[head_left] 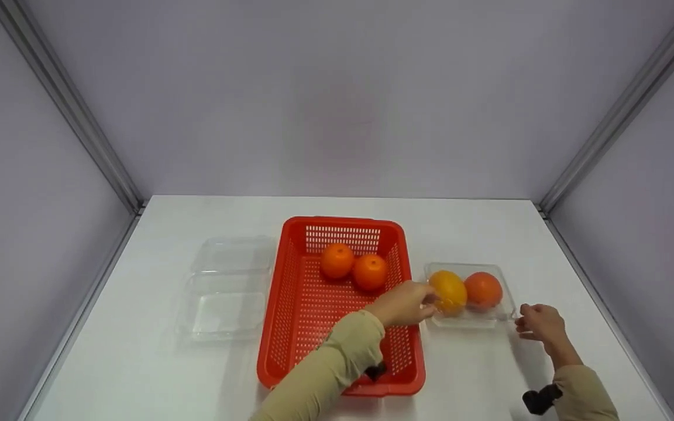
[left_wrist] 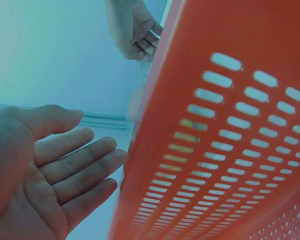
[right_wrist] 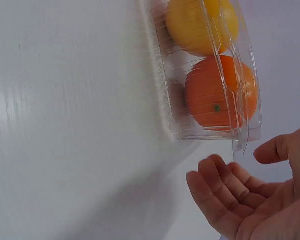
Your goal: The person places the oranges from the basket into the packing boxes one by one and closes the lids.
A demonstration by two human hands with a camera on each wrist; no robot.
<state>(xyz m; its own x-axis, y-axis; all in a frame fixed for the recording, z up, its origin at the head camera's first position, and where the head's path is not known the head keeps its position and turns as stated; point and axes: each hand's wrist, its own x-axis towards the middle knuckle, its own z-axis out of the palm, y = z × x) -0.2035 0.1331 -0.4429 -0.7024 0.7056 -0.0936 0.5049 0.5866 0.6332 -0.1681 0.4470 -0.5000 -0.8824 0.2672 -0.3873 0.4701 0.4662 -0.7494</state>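
A clear plastic clamshell box (head_left: pixel 468 323) lies on the right of the table with its lid down over a yellow-orange fruit (head_left: pixel 448 291) and an orange (head_left: pixel 483 290). My left hand (head_left: pixel 408 303) reaches across the red basket to the box's left side, its fingers extended in the left wrist view. Off the box's right front corner is my right hand (head_left: pixel 542 323), fingers loosely bent. In the right wrist view, the fingertips (right_wrist: pixel 205 167) are just short of the box's edge and the palm holds nothing.
The red plastic basket (head_left: pixel 272 327) stands mid-table with two oranges (head_left: pixel 353 268) at its far end. To its left, another clear clamshell box (head_left: pixel 226 310) lies opened out. Pale walls (head_left: pixel 337 117) enclose the white table (head_left: pixel 120 351) at the back and sides.
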